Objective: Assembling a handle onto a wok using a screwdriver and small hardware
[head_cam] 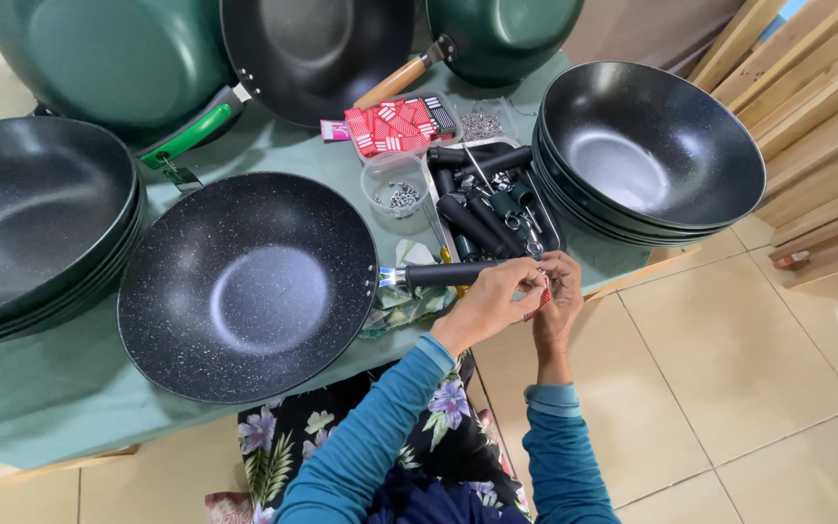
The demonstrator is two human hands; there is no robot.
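Note:
A black speckled wok (249,286) lies on the green-covered table (41,388) in front of me, its black handle (448,274) pointing right. My left hand (487,303) grips the end of that handle. My right hand (557,291) meets it at the handle's tip, fingers pinched on a small red tag (542,296). Both arms wear blue sleeves.
Stacked black woks stand at the left (31,218) and right (647,150). Green woks (109,58) sit at the back. A tray of black handles (482,209), a cup of screws (398,189) and red tags (390,126) lie between. Wooden slats (817,107) lean at right.

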